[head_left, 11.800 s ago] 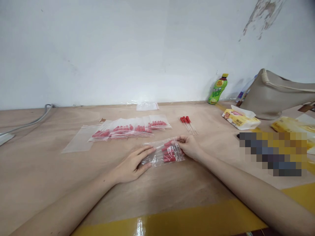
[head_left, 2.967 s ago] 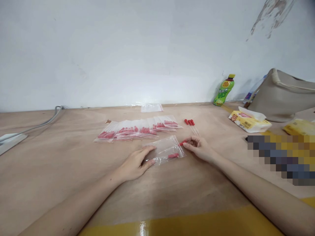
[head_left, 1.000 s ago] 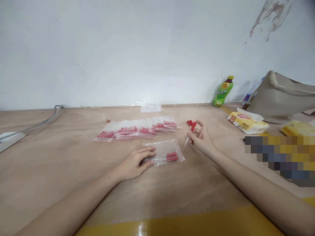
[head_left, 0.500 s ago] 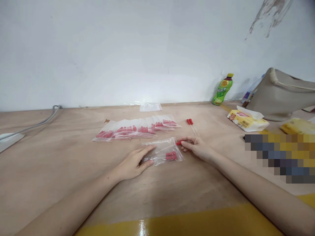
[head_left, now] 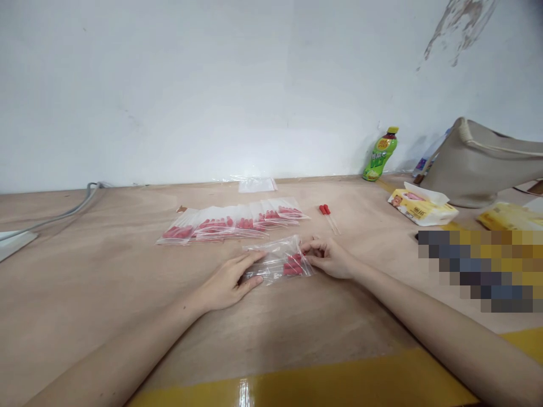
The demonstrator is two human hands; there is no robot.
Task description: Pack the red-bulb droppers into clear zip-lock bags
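Observation:
My left hand (head_left: pixel 231 282) lies on the left part of a clear zip bag (head_left: pixel 271 261), its fingers stretched out and pressing the plastic to the table. Several red-bulbed droppers (head_left: pixel 292 264) are in the bag, bulbs toward its right end. At that right end, my right hand (head_left: pixel 328 257) pinches beside the mouth, a bit of red showing at the fingertips; it appears to be the end of a dropper, partly hidden by fingers and plastic. Two more droppers (head_left: pixel 326 212) with thin clear stems lie behind my right hand.
Behind the bag, filled zip bags (head_left: pixel 218 223) overlap in a row. Flat bags (head_left: pixel 257 185) lie by the wall. On the right are a green drink bottle (head_left: pixel 380 155), a tissue pack (head_left: pixel 422 206) and a beige bag (head_left: pixel 475 164). A grey cable (head_left: pixel 80 206) runs at left.
My right hand has moved slightly left, bringing the dropper it held into the bag's right end beside the others. My left hand stays on the bag. The view has shifted slightly.

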